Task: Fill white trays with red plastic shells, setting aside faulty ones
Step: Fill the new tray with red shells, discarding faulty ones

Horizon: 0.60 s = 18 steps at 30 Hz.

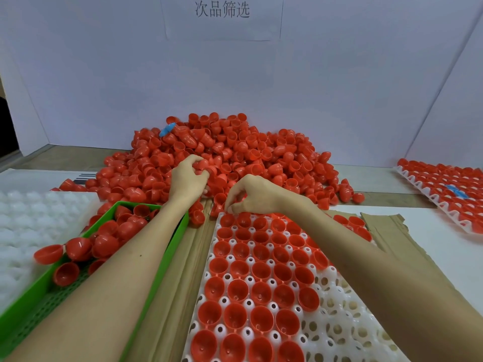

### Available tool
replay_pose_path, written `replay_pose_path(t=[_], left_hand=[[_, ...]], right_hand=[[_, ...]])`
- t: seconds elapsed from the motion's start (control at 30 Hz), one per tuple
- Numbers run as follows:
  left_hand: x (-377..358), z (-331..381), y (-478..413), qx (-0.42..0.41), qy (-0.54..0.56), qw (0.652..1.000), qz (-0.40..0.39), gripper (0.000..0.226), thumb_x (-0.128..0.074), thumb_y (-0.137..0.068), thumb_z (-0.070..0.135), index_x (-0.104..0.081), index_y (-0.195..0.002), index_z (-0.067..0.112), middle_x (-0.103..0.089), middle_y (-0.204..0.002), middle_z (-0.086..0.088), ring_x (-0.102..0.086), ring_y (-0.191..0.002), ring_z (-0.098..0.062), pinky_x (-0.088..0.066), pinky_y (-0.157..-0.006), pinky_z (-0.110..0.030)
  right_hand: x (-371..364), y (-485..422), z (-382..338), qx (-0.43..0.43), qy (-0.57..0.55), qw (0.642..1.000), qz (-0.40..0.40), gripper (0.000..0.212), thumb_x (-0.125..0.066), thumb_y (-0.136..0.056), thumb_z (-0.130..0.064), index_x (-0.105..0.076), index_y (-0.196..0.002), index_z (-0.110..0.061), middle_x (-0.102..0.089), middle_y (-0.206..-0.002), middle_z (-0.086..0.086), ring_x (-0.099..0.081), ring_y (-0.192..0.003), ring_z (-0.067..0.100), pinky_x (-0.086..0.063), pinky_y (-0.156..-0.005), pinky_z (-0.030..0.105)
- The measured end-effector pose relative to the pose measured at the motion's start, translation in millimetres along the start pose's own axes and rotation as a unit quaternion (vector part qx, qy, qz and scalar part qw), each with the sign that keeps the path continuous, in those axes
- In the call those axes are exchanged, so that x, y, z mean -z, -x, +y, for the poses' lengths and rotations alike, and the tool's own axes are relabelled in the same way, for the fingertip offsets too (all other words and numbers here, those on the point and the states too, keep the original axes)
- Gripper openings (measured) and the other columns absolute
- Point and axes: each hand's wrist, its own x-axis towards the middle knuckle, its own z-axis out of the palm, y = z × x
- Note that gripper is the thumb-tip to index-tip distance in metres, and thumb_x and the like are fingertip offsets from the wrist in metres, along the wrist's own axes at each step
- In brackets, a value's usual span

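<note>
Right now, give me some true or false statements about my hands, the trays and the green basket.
The left hand grips shells in the pile. True.
The green basket is empty. False: it holds red shells.
The tray in front is full. False: its near right pockets are empty.
The right hand is at that tray's far edge. True.

A paper sign [222, 19] with printed characters hangs on the white backdrop [104, 87] behind the desk [431, 257]. Torn cardboard [386, 228] lies flat at the desk's near middle. A striped card [85, 176] lies toward the left edge. One small blue piece [167, 129] lies near the back edge, and another blue piece [456, 190] lies near the right edge.
</note>
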Motion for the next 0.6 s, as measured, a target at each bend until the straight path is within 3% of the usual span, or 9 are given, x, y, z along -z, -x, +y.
replay_pose_path(t=[0.17, 0.3, 0.4, 0.47, 0.6], left_hand=[[0, 8, 4, -0.051, 0.005, 0.998, 0.036, 0.028, -0.065, -0.095, 0.014, -0.064, -0.121, 0.023, -0.067, -0.086, 0.01, -0.071, -0.068, -0.014, -0.063, -0.067, -0.036], [3, 19, 5, -0.05, 0.036, 0.997, 0.055, 0.028, -0.062, -0.095, 0.011, -0.064, -0.121, 0.022, -0.072, -0.094, -0.003, -0.072, -0.072, -0.021, -0.063, -0.07, -0.041], [1, 36, 11, -0.016, 0.138, 0.987, 0.079, 0.021, -0.064, -0.097, 0.015, -0.064, -0.117, 0.021, -0.072, -0.089, -0.009, -0.072, -0.061, -0.017, -0.06, -0.056, -0.029], [-4, 48, 18, 0.019, 0.226, 0.97, 0.09, 0.023, -0.065, -0.097, 0.014, -0.063, -0.12, 0.017, -0.072, -0.083, -0.008, -0.071, -0.058, -0.015, -0.058, -0.053, -0.025], [-13, 56, 39, 0.04, 0.307, 0.948, 0.075, 0.018, -0.066, -0.097, 0.013, -0.064, -0.112, 0.024, -0.072, -0.08, -0.01, -0.071, -0.061, -0.019, -0.061, -0.057, -0.032]], right_hand=[[-1, -2, 4, 0.002, -0.016, 1.0, 0.008, 0.008, -0.075, -0.087, -0.012, -0.081, -0.091, -0.015, -0.069, -0.078, -0.022, -0.061, -0.071, -0.014, -0.045, -0.068, 0.003], [-1, -2, 5, 0.002, -0.014, 1.0, 0.013, 0.008, -0.076, -0.086, -0.013, -0.081, -0.091, -0.016, -0.069, -0.078, -0.021, -0.062, -0.071, -0.015, -0.046, -0.069, 0.004], [0, -3, 5, -0.016, 0.005, 1.0, 0.006, 0.007, -0.076, -0.087, -0.019, -0.081, -0.092, -0.018, -0.069, -0.08, -0.021, -0.061, -0.071, -0.012, -0.046, -0.068, 0.006], [2, -3, 3, -0.021, 0.019, 1.0, 0.002, 0.009, -0.075, -0.088, -0.02, -0.081, -0.093, -0.017, -0.073, -0.087, -0.014, -0.064, -0.079, -0.004, -0.05, -0.075, 0.013], [1, -2, -2, -0.037, 0.047, 0.998, -0.022, 0.013, -0.071, -0.091, -0.022, -0.08, -0.099, -0.017, -0.076, -0.103, -0.004, -0.067, -0.099, 0.013, -0.053, -0.095, 0.035]])
